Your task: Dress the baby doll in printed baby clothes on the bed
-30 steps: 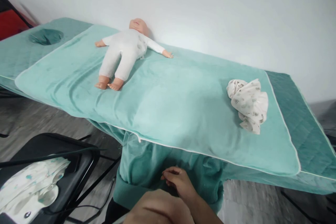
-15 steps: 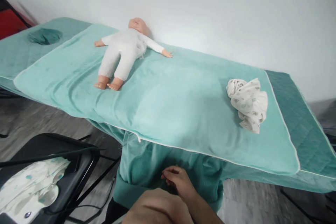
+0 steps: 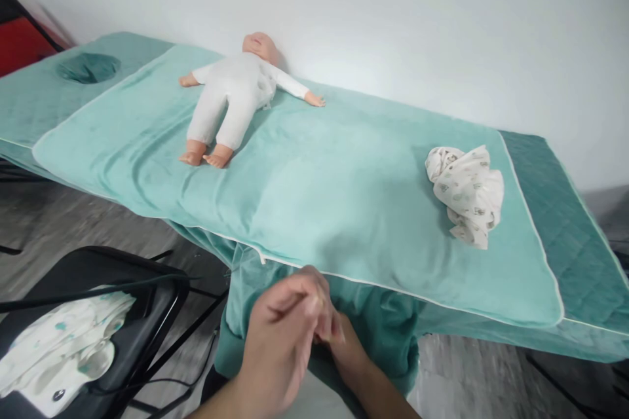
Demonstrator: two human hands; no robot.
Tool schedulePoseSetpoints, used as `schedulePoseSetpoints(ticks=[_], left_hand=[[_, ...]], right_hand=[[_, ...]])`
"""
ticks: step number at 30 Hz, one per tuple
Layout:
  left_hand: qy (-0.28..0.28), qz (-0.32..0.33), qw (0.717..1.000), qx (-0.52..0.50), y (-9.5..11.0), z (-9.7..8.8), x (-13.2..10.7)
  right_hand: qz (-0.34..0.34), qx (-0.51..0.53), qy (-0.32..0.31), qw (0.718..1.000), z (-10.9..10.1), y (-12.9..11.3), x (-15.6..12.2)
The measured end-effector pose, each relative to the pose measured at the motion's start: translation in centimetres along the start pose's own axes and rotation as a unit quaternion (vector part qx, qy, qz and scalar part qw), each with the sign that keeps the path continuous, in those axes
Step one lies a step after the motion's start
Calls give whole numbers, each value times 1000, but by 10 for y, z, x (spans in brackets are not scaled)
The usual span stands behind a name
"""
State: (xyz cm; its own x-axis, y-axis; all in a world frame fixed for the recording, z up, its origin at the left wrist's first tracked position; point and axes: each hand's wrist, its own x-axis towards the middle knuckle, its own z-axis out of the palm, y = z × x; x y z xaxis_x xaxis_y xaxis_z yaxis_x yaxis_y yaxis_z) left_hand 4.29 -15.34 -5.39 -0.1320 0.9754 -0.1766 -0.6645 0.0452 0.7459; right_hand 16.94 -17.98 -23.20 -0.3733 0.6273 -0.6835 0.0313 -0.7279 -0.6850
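Observation:
In front of my body, at the near edge of the bed, my left hand (image 3: 282, 330) is raised with its fingers curled together and the thumb against them. No object shows in it. Close behind and to its right is my right hand (image 3: 348, 346), its fingers largely covered by the left hand and blurred; the two hands overlap and seem to touch. A baby doll (image 3: 228, 88) in a white suit lies on its back, arms spread, on the light green blanket (image 3: 324, 177). On the blanket's right part a printed white cloth (image 3: 466, 193) lies bunched up.
The long bed (image 3: 555, 209) stands against a white wall (image 3: 393, 13), with a face hole (image 3: 88, 67) at its left end. A black chair (image 3: 147, 314) at lower left bears a patterned white cloth (image 3: 69, 340). A red and black chair (image 3: 24, 42) shows at far left.
My left hand has risen and moved forward from the bottom edge, turning its fingers in toward the right hand, which it now partly covers. Doll and cloths lie as before.

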Motion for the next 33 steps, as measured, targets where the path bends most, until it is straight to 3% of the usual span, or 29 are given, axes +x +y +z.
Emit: schedulePoseSetpoints(ticks=[3, 13, 24, 29, 32, 33], left_hand=[[58, -15, 998, -22, -4, 1, 12], [99, -3, 995, -24, -8, -5, 11], [105, 47, 993, 1, -11, -7, 11], [115, 67, 991, 24, -12, -7, 12], [120, 86, 988, 38, -12, -6, 13], [118, 93, 988, 41, -13, -6, 13]], right_hand=[[6, 21, 9, 1000, 1, -4, -3], [12, 35, 16, 999, 4, -7, -3], [3, 37, 5, 999, 6, -12, -6], [-80, 23, -101, 991, 5, -49, -35], [-89, -7, -209, 974, 0, -76, -74], [-81, -20, -215, 973, -2, -81, -89]])
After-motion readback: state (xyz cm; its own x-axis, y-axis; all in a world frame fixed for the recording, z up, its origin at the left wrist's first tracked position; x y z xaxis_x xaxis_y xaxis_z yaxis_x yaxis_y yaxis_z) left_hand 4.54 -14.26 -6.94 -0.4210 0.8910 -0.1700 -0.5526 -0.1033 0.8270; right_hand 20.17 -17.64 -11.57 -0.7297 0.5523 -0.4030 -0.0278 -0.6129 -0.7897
